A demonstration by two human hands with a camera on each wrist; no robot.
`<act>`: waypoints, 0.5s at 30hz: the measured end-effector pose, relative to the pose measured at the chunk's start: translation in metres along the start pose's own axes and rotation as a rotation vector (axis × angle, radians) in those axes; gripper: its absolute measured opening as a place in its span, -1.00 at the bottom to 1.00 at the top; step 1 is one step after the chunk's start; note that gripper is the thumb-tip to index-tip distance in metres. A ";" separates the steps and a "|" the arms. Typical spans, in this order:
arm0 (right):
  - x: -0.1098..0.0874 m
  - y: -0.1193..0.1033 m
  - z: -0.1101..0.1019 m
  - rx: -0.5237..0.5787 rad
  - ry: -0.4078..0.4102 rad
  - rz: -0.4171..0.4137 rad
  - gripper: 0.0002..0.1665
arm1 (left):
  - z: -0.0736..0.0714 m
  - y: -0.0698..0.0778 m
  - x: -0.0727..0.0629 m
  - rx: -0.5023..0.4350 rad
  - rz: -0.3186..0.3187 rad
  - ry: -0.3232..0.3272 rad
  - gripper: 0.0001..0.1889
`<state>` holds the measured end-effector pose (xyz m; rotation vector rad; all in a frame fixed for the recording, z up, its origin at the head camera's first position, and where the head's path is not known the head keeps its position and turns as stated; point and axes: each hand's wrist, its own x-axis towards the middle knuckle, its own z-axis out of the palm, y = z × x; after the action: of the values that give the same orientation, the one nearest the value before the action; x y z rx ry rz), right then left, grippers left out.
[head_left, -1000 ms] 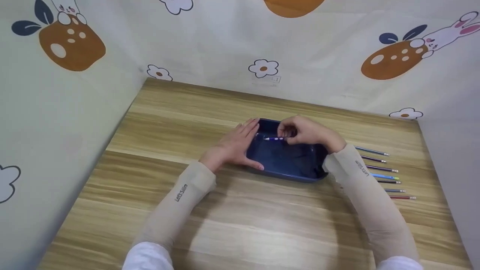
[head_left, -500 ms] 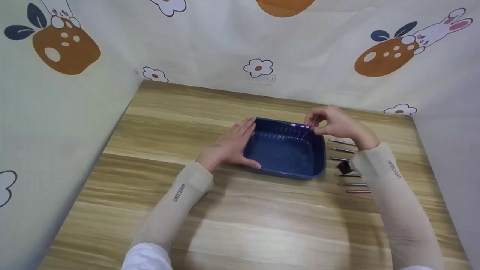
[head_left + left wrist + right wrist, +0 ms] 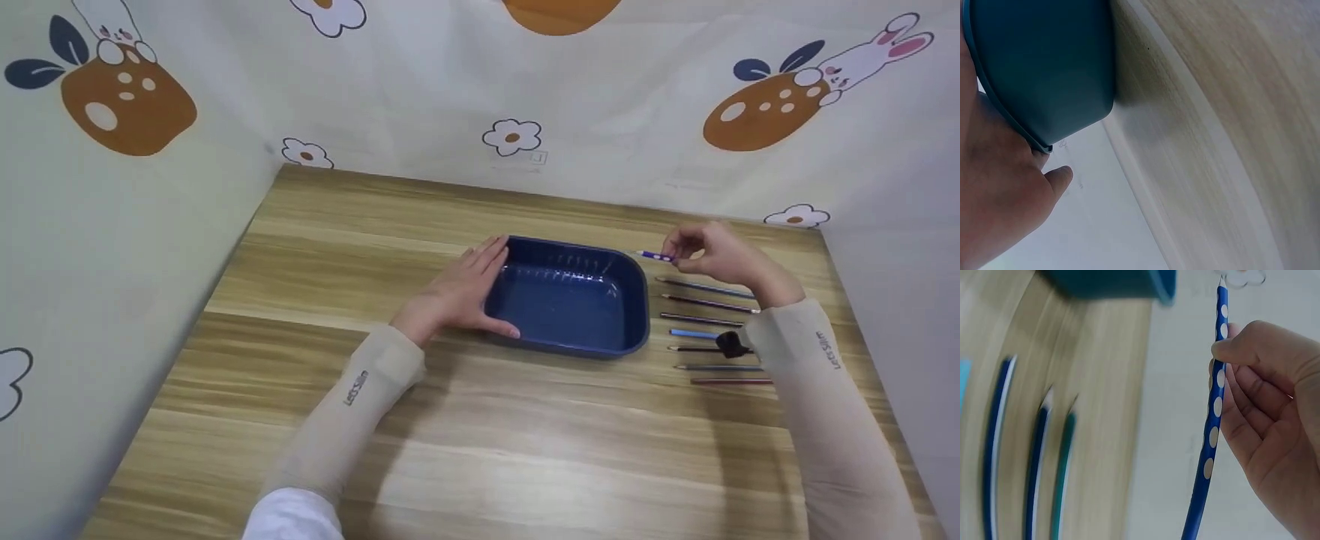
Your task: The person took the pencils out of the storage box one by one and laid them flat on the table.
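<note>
In the head view, a dark blue rectangular tray [image 3: 562,307] with rounded corners sits mid-table, with nothing lying in it. My left hand [image 3: 456,294] rests along its left rim, fingers straight and thumb spread toward the front corner. To the right of the tray's far corner, my right hand [image 3: 721,253] pinches a blue pencil [image 3: 1214,410] with white dots between thumb and fingers. Its sharpened tip points left toward the tray. The right wrist view shows the pencil's long shaft running down past the palm.
Right of the tray, several pencils [image 3: 709,303] lie in a row, tips to the left; the right forearm covers some of their ends. Among them is a light blue one [image 3: 691,334]. Patterned cloth walls [image 3: 420,97] border the wooden table [image 3: 525,435] behind and at both sides.
My right hand has carried the dotted pencil from above the tray's inside, over the right far rim, to the right of the tray. The left hand stays on the rim.
</note>
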<state>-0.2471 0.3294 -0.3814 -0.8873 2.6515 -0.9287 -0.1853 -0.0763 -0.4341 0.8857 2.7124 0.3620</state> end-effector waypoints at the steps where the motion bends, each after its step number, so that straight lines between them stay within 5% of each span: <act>1: -0.002 0.003 -0.001 -0.018 0.001 0.016 -0.79 | 0.000 0.000 0.000 0.003 -0.001 -0.001 0.43; 8: -0.010 0.020 -0.003 -0.139 -0.011 0.126 -0.79 | 0.000 0.000 0.000 -0.006 -0.002 0.001 0.43; 15: -0.009 0.037 0.001 -0.211 -0.009 0.149 -0.79 | 0.000 0.001 -0.002 -0.009 -0.007 0.002 0.42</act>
<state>-0.2571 0.3575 -0.4053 -0.7201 2.8002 -0.6185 -0.1835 -0.0764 -0.4334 0.8734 2.7123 0.3740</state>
